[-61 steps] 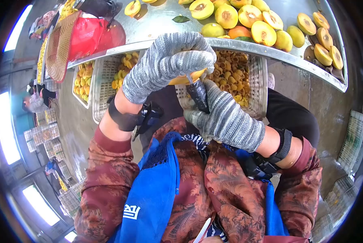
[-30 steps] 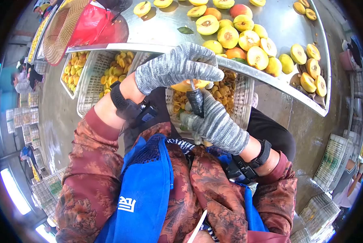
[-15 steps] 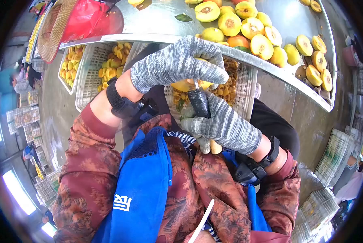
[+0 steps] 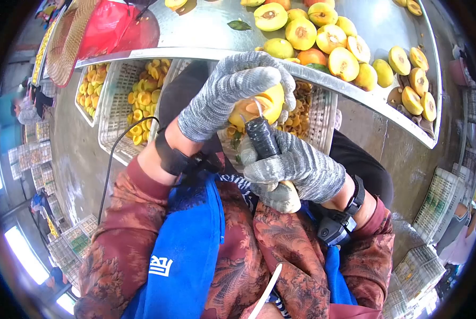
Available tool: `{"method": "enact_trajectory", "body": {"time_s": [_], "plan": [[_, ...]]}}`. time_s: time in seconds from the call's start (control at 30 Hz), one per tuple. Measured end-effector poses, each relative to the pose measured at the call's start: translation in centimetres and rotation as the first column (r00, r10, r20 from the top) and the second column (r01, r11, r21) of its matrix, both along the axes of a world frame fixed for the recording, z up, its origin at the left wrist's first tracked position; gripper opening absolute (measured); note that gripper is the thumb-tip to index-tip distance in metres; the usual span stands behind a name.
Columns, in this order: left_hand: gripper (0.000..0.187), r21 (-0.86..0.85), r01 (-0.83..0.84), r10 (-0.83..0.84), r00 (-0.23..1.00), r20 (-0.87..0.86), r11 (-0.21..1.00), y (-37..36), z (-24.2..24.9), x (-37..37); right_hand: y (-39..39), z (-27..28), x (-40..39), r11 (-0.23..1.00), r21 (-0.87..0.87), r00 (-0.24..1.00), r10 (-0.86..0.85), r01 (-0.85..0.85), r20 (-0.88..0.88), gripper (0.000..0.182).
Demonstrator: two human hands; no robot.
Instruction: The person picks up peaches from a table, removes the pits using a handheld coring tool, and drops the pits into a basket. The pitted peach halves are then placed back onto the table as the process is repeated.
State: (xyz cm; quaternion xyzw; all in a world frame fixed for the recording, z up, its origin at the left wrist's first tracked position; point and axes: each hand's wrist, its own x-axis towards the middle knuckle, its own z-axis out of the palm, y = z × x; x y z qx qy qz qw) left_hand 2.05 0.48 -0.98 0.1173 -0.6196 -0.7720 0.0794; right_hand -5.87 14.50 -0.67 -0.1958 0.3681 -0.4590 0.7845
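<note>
My left hand (image 4: pixel 217 93), in a grey knit glove, curls round a yellow peach half (image 4: pixel 272 100) and tilts its cut face toward me. In my gloved right hand (image 4: pixel 304 167) is a pitting tool (image 4: pixel 261 138) with a black-taped handle. Its thin curved metal tip touches the middle of the peach's cut face. Both hands are in front of my chest, above a plastic crate (image 4: pixel 321 114) that holds peach pieces. Part of the tool's handle is hidden by my right fingers.
A metal table (image 4: pixel 206 29) with a raised rim bears halved peaches (image 4: pixel 331 38), a leaf (image 4: pixel 239 25) and a red bag (image 4: pixel 108 29). A straw hat (image 4: pixel 68 45) hangs at its left. Crates of peach halves (image 4: pixel 143 98) stand below. Other people and stacked crates are farther off.
My left hand has turned, bringing the peach half's cut face into view. My right hand has shifted slightly down and rolled over, with the tool still in it.
</note>
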Motion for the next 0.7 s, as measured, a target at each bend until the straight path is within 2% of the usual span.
{"method": "enact_trajectory", "body": {"time_s": [0.07, 0.13, 0.17, 0.2, 0.23, 0.27, 0.33, 0.37, 0.4, 0.43, 0.47, 0.5, 0.53, 0.6, 0.63, 0.67, 0.7], "plan": [[0.046, 0.093, -0.124, 0.124, 0.992, 0.004, 0.988, 0.2, -0.5, 0.1, -0.3, 0.3, 0.1, 1.0, 0.023, 0.993, 0.021, -0.018, -0.117, 0.022], [0.045, 0.066, -0.144, 0.144, 0.99, 0.01, 0.987, -0.5, -1.1, 0.2, -0.6, -0.5, 0.9, 0.999, 0.033, 0.983, 0.038, -0.033, -0.178, 0.023], [0.044, -0.031, -0.203, 0.203, 0.979, 0.013, 0.979, -1.1, -1.9, 0.3, -0.7, -2.3, 1.9, 0.952, -0.284, 0.831, -0.246, 0.111, -0.499, 0.023], [0.044, -0.13, -0.259, 0.262, 0.965, 0.009, 0.957, -1.4, -1.6, 0.3, -1.1, -2.7, 2.4, 0.791, -0.601, 0.532, -0.56, 0.115, -0.635, 0.024], [0.042, 0.107, -0.191, 0.194, 0.981, -0.019, 0.976, -0.9, -0.6, 0.3, -0.9, -2.4, 2.2, 0.859, -0.51, 0.393, -0.486, 0.051, -0.78, 0.024], [0.042, 0.098, -0.194, 0.197, 0.98, -0.025, 0.976, -0.8, -0.4, 0.5, -1.1, -2.1, 2.0, 0.854, -0.518, 0.392, -0.493, 0.047, -0.777, 0.024], [0.043, 0.065, -0.298, 0.3, 0.954, -0.027, 0.952, -1.0, -0.6, 0.9, -1.9, -1.7, 1.6, 0.935, -0.34, 0.089, -0.332, -0.104, -0.939, 0.025], [0.044, -0.424, -0.317, 0.313, 0.946, -0.082, 0.848, -1.6, -1.5, 1.6, -2.0, -2.1, 1.3, 0.911, -0.37, -0.034, -0.382, -0.183, -0.924, 0.031], [0.044, -0.433, -0.327, 0.322, 0.943, -0.087, 0.84, -1.7, -1.1, 1.8, -2.0, -2.1, 1.2, 0.905, -0.38, -0.032, -0.393, -0.194, -0.919, 0.031], [0.044, -0.048, -0.364, 0.362, 0.931, -0.042, 0.93, -1.7, -0.6, 2.1, -2.0, -2.0, 1.2, 0.9, -0.362, -0.102, -0.395, -0.243, -0.913, 0.022], [0.045, 0.344, -0.361, 0.381, 0.925, 0.01, 0.867, -1.7, -0.1, 2.3, -1.9, -1.9, 1.2, 0.894, -0.341, -0.171, -0.399, -0.29, -0.901, 0.016], [0.047, 0.228, -0.442, 0.451, 0.892, 0.015, 0.867, -2.3, 0.3, 2.9, -1.8, -2.2, 1.2, 0.874, -0.364, -0.223, -0.444, -0.321, -0.868, 0.016], [0.04, -0.226, -0.561, 0.519, 0.826, -0.221, 0.797, -2.1, 1.2, 3.4, -1.7, -2.9, 1.2, 0.867, -0.374, -0.223, -0.456, -0.33, -0.862, 0.016], [0.023, -0.002, -0.681, 0.675, 0.725, -0.136, 0.732, -5.5, -0.2, 5.8, -1.7, -4.6, 0.9, 0.924, -0.145, -0.337, -0.27, -0.354, -0.902, 0.016], [0.021, -0.084, -0.716, 0.698, 0.695, -0.174, 0.693, -7.5, -0.5, 7.8, -1.7, -4.9, 0.6, 0.942, -0.038, -0.402, -0.178, -0.332, -0.898, 0.014], [0.021, -0.158, -0.747, 0.715, 0.664, -0.217, 0.646, -9.5, -0.6, 9.8, -1.3, -5.2, 0.0, 0.95, -0.037, -0.421, -0.172, -0.31, -0.891, 0.014], [0.023, -0.291, -0.756, 0.741, 0.646, -0.183, 0.587, -10.8, -0.6, 11.6, -1.0, -5.6, -0.5, 0.943, -0.013, -0.426, -0.162, -0.332, -0.89, 0.012]]}}
